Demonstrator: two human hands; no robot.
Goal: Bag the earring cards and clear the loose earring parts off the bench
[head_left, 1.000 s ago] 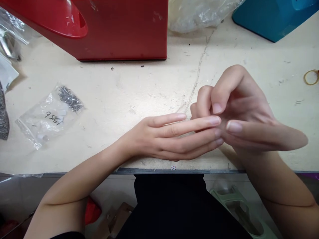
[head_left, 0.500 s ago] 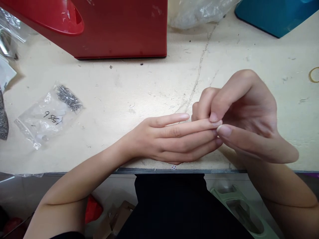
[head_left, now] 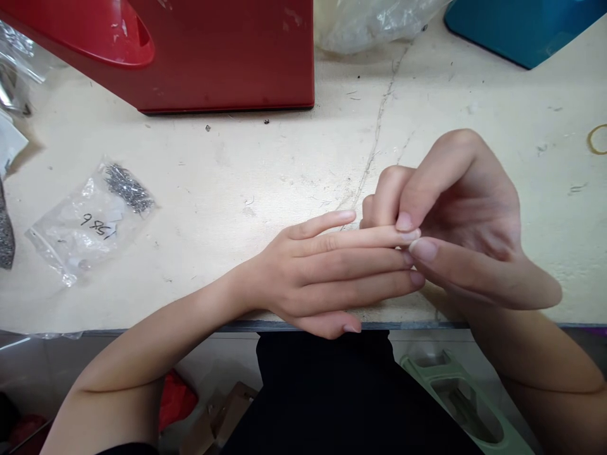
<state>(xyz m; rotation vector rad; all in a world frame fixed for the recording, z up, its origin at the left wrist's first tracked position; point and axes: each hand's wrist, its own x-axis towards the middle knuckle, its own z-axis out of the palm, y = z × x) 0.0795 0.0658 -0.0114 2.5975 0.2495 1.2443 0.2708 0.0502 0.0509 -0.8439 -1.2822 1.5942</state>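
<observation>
While the right hand is pinching a left fingertip — anything tiny between them I cannot tell — the open left hand is lying lengthwise, fingers rightward, nearer the bag.

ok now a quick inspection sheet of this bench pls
surface: cream worktop, scratched, with a long crack-like mark and small dark specks
job's things: left fingertip, pinched; anything held there is too small to tell
clutter: zip bag of small dark metal parts with a handwritten number, red housing, teal object, clear plastic bag, rubber band
grippers: left hand fingers extended; right hand thumb and index fingers closed on the left fingertip
cables: nothing seen
surroundings: below the bench edge, pale green plastic piece, cardboard, red item
</observation>
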